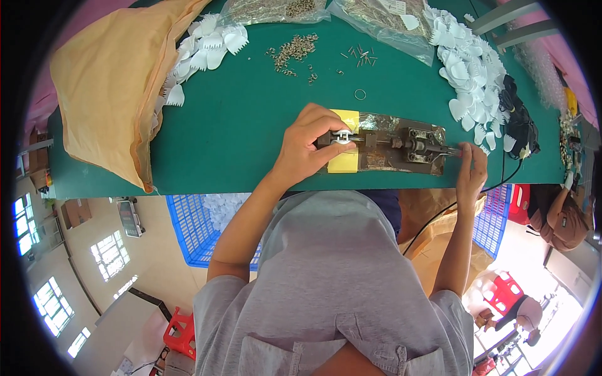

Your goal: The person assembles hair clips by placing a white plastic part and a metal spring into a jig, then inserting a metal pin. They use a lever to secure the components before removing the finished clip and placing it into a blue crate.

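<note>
My left hand (304,147) pinches a small white plastic part (342,136) between thumb and fingers. That part sits at the left end of a metal push clamp fixture (425,145), mounted on a dark base plate wrapped in clear tape. Yellow tape or paper (342,164) covers the plate beside the part. At the fixture's right end, my right hand (471,172) has its fingers closed round the tip of the clamp's handle (450,151). My fingers partly hide the white part and the handle's end.
Small metal springs (295,50), pins (362,57) and a ring (359,94) lie farther back on the green table (251,125). White toothed pieces are heaped at right (467,75) and left (210,50), by a paper sack (113,88). A black cable (517,119) lies right.
</note>
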`<state>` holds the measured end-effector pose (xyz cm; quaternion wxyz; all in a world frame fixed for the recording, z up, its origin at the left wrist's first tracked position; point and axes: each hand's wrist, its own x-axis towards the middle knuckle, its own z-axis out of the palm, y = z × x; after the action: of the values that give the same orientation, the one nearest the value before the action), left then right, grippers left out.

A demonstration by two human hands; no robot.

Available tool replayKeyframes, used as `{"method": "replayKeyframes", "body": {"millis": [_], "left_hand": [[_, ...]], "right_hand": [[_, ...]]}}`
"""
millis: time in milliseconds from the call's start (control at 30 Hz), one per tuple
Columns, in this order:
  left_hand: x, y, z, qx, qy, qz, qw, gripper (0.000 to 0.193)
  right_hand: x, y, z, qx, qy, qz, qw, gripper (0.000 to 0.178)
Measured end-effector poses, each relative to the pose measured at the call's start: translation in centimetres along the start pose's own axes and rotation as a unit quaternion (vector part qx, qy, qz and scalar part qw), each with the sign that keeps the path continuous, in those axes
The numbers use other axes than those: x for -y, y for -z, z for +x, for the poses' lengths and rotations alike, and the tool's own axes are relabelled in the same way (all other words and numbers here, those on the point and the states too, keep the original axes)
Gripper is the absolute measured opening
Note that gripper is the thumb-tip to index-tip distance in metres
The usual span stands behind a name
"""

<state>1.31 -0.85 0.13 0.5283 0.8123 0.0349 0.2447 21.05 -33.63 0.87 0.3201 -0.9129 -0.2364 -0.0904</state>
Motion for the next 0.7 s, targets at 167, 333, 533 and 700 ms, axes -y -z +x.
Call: {"method": "replayKeyframes", "body": {"millis": [167, 333, 533, 700], "left_hand": [[-0.1, -0.2, -0.2, -0.012, 0.026, -0.028, 0.999, 0.027], [0.1, -0.1, 0.3, -0.003, -0.023, 0.003, 1.0, 0.023], [0.7, 0.1, 0.9, -0.007, -0.098, 0.048, 0.994, 0.021], [1.0, 0.2, 0.8, -0.003, -0.108, 0.023, 0.994, 0.022]], "right_hand": [[-0.5, 0.0, 1.1, 0.041, -0.144, 0.082, 0.985, 0.024], [-1.1, -0.5, 0.9, 0.036, -0.088, 0.059, 0.994, 0.026], [-1.0, -0.6, 0.8, 0.028, -0.071, 0.054, 0.996, 0.026], [-1.1, -0.6, 0.9, 0.027, -0.075, 0.057, 0.995, 0.026]]}}
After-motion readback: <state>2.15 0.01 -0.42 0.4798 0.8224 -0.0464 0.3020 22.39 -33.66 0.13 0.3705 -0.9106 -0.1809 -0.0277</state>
